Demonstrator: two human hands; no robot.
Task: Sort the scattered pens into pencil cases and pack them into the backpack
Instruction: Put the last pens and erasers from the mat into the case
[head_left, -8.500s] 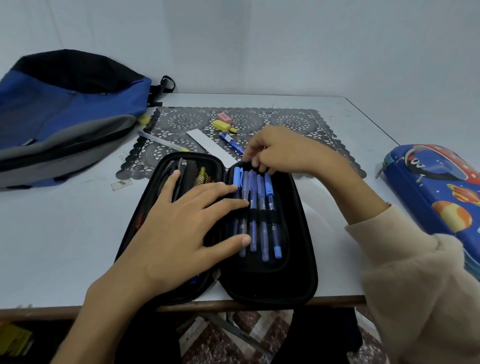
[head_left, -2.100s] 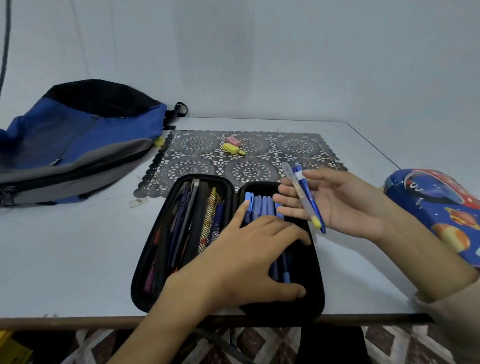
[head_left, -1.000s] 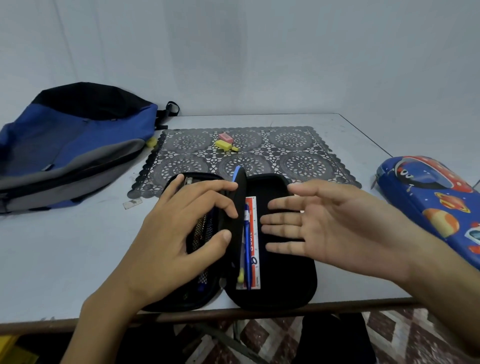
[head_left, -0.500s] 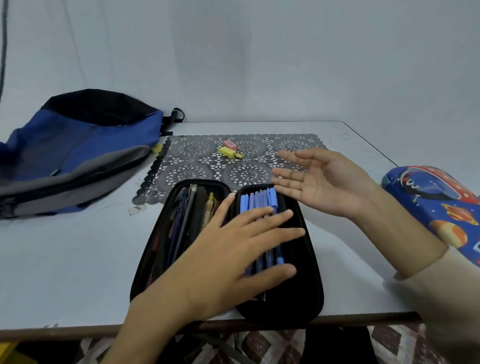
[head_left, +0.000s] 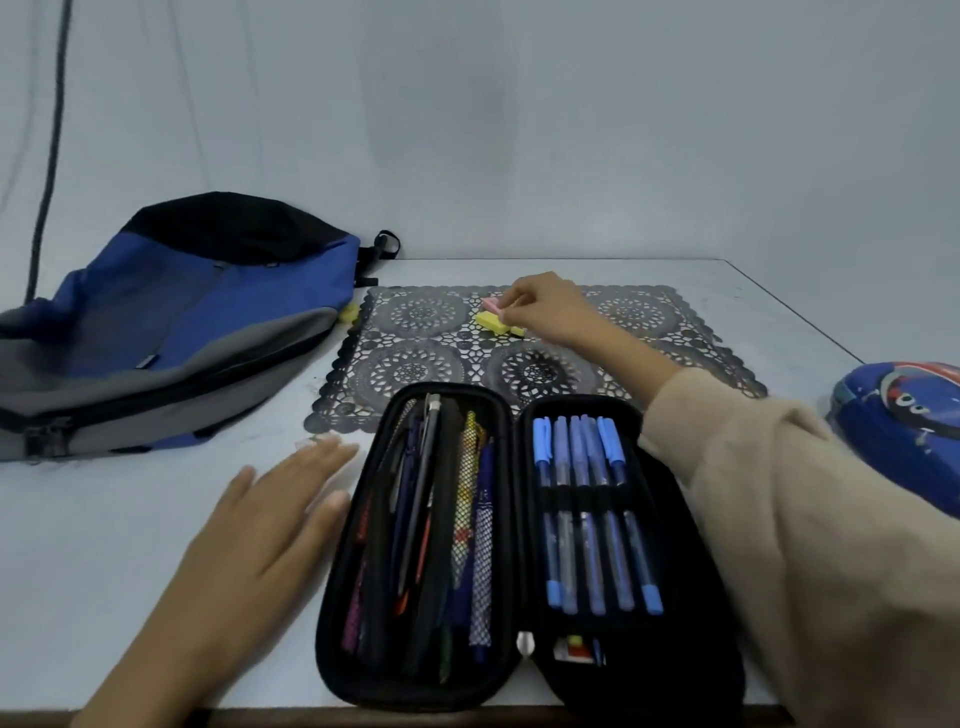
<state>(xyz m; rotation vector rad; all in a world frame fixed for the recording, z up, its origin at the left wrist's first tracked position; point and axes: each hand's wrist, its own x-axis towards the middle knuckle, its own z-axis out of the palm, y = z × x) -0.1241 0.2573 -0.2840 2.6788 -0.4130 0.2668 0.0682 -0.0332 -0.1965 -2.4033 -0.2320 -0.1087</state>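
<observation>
An open black pencil case lies at the table's front edge. Its left half holds several pens behind mesh; its right half holds several blue pens under an elastic band. My left hand lies flat and open on the table just left of the case. My right hand reaches over the case to the lace mat and pinches a small pink eraser. A yellow eraser lies right below it. The blue, grey and black backpack lies at the left.
A dark lace mat covers the table's middle. A blue space-print pencil case sits at the right edge. A small yellow item lies between backpack and mat, and a clear scrap by my left fingertips.
My left hand slid off the blue pens onto the table left of the case. My right hand moved from above the case forward to the mat and took hold of the pink eraser.
</observation>
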